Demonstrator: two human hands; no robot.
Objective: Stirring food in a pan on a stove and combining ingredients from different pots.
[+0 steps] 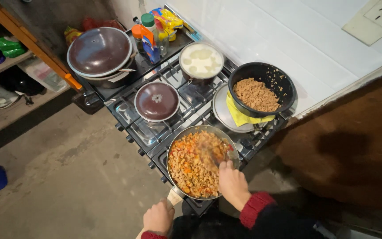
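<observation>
Left hand (158, 217) is closed round the pale handle of the round metal frying pan (232, 152) at the stove's front edge; right hand (231, 182) grips a blurred utensil in its chopped mince-and-vegetable mix (191, 166).

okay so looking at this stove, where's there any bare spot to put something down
Little room. The stove shows bare grate only between the lidded pot and the frying pan, and beside the white-filled pot. The back right is crowded by the black pan and yellow cloth.
</observation>
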